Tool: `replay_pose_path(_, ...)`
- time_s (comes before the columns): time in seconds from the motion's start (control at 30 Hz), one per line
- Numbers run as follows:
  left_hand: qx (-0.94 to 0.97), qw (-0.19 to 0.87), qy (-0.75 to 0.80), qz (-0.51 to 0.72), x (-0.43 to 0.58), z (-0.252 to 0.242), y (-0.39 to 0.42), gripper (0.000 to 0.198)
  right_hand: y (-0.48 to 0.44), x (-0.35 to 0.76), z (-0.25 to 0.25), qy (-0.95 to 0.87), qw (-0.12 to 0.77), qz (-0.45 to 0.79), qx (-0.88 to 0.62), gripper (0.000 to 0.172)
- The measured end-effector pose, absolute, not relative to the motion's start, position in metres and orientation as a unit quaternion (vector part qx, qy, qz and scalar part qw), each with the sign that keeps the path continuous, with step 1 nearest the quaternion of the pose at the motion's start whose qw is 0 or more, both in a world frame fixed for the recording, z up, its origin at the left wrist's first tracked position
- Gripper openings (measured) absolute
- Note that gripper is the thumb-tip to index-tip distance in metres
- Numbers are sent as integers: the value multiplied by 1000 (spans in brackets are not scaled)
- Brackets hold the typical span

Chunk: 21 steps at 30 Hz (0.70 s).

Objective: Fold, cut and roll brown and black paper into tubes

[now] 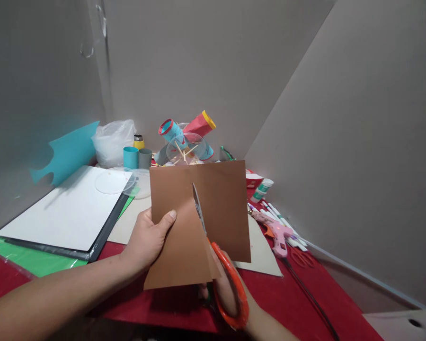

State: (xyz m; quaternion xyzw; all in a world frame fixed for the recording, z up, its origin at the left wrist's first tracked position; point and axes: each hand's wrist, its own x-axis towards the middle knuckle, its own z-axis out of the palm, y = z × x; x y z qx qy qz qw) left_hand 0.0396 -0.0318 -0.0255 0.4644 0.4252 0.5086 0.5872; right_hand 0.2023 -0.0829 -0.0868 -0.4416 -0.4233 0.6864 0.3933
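A sheet of brown paper [223, 203] is held up over the front of the table, with a cut running up from its lower edge. My left hand [147, 239] grips the sheet's left side, thumb on the near face and the other fingers hidden behind. Orange-handled scissors [230, 284] are in my right hand [224, 286], partly hidden by the handle and the paper. Their blades sit in the cut and point up toward the middle of the sheet.
White sheets [74, 203] lie left on dark and green ones. Behind stand teal and grey cups [130, 157], a plastic bag [113, 142] and coloured paper tubes [200, 124]. A pink glue gun [279, 233], its cord and white markers lie right, near the wall.
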Motion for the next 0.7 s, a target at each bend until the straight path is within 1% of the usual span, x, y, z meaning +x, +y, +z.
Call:
replay_pose_path(0.1,460,588,435,503,40,-24,-32,42,-84,201,-89,-461,450,612,-459,58)
replay_pose_path(0.2,463,583,444,498,39,-23,-32,41,-84,201,-88,-493,457,571,-472,56)
replay_pose_path(0.27,464,581,447,497,39,-23,-31,40,-85,200,-86,-498,452,565,-478,54)
replay_pose_path(0.37,462,583,448,496,39,-24,-31,39,-86,198,-83,-495,455,568,-474,55)
replay_pose_path(0.53,458,601,441,485,40,-25,-33,39,-87,195,-75,-424,451,626,-475,63)
replay_pose_path(0.7,445,615,437,482,43,-27,-38,37,-84,196,-74,-463,463,598,-463,65)
